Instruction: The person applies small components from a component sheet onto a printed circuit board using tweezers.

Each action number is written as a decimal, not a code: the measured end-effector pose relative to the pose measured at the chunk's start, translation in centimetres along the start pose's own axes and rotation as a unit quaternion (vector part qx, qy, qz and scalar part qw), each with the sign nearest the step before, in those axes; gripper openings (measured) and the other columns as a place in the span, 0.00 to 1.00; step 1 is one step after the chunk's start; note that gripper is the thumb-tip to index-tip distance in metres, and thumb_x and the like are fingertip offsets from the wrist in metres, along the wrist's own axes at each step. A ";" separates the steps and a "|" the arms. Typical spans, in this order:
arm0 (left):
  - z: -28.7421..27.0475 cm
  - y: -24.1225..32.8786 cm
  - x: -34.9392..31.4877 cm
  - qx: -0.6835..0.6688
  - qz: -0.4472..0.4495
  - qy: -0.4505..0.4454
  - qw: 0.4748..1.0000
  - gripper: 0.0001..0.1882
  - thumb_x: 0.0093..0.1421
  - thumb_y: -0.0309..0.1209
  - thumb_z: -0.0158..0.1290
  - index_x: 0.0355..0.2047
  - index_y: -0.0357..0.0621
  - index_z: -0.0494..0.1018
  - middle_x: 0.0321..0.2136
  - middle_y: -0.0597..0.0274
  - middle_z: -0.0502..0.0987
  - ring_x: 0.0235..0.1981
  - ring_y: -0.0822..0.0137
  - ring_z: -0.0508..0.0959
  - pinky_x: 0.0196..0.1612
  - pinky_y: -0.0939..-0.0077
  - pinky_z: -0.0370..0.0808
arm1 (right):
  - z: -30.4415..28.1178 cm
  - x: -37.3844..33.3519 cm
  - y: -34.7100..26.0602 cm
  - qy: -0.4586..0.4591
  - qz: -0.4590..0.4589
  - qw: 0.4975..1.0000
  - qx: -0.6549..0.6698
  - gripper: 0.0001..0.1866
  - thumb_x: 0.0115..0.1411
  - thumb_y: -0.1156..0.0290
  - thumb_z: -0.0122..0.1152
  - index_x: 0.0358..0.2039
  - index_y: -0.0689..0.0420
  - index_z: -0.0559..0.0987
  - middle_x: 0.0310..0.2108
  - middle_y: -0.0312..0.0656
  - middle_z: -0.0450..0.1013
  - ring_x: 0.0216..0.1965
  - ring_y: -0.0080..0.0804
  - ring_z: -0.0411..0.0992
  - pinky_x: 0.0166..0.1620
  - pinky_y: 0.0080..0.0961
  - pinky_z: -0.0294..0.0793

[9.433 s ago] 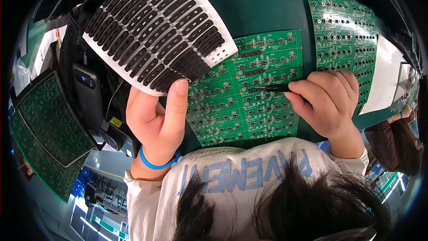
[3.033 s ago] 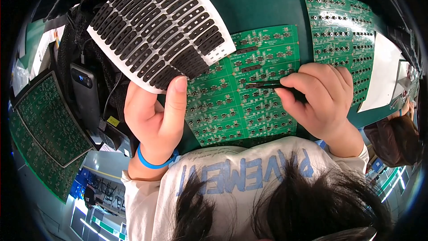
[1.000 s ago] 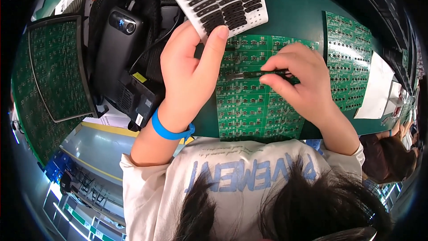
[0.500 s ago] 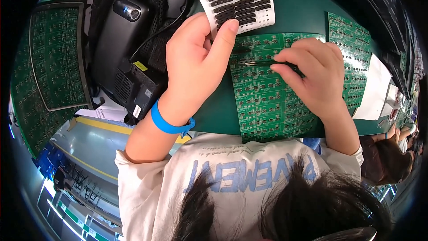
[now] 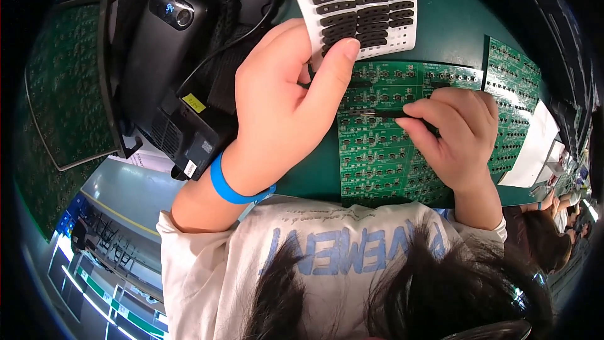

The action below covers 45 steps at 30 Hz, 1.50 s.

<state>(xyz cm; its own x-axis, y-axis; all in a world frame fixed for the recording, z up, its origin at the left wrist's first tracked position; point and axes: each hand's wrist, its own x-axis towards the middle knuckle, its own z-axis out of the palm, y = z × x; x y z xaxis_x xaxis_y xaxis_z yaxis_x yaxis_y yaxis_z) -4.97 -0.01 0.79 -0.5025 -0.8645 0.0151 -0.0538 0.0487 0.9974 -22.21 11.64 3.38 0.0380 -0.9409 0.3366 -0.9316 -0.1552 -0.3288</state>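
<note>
white light strips (image 5: 94, 302) glare at lower left, while fisheye distortion curves the outer view and corners go black.

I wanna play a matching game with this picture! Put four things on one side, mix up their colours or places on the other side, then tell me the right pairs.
Things:
1. White sheet
2. Tweezers
3. Wristband
4. Circuit board under the tweezers' tips

Colours and places:
A. Green
B. Held in the left hand
C. Blue
D. Held in the right hand

Right pairs: 1-B, 2-D, 3-C, 4-A.
</note>
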 end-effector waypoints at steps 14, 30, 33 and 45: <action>-0.7 1.1 -1.2 -0.230 -0.027 -0.117 0.966 0.09 0.60 0.23 0.51 0.40 0.31 0.73 0.37 0.59 0.74 0.34 0.72 0.74 0.37 0.81 0.71 | -1.0 0.0 0.2 0.079 0.008 0.997 0.011 0.16 0.36 0.66 0.73 0.29 0.48 0.79 0.25 0.29 0.70 0.25 0.24 0.68 0.30 0.22 0.58; -0.2 0.9 -0.9 -0.254 -0.062 -0.175 0.949 0.12 0.57 0.19 0.54 0.43 0.31 0.72 0.39 0.59 0.73 0.36 0.75 0.75 0.39 0.82 0.72 | -0.8 -0.2 0.6 0.102 0.029 0.994 -0.020 0.14 0.38 0.65 0.72 0.28 0.47 0.80 0.25 0.27 0.71 0.25 0.23 0.68 0.29 0.23 0.58; -0.4 0.7 -0.7 -0.207 -0.031 -0.211 0.955 0.14 0.54 0.16 0.55 0.43 0.30 0.73 0.42 0.57 0.73 0.43 0.70 0.75 0.47 0.78 0.71 | -0.9 -0.2 0.7 0.101 0.033 0.994 -0.024 0.14 0.38 0.64 0.72 0.28 0.47 0.80 0.26 0.28 0.72 0.26 0.23 0.69 0.29 0.23 0.58; -0.5 0.6 -0.8 -0.203 -0.053 -0.190 0.959 0.14 0.56 0.17 0.55 0.44 0.28 0.72 0.43 0.56 0.73 0.45 0.68 0.74 0.49 0.78 0.70 | -1.1 -0.6 0.6 0.116 0.038 0.992 -0.010 0.16 0.37 0.64 0.73 0.30 0.46 0.80 0.27 0.28 0.71 0.27 0.22 0.68 0.32 0.22 0.59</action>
<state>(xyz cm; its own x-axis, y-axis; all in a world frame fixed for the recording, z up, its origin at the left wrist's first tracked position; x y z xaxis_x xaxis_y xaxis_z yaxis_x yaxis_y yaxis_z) -4.14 0.47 1.41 -0.7947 -0.6057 -0.0389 0.1793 -0.2955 0.9384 -23.16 12.48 3.98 -0.1144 -0.8544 0.5069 -0.9356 -0.0789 -0.3442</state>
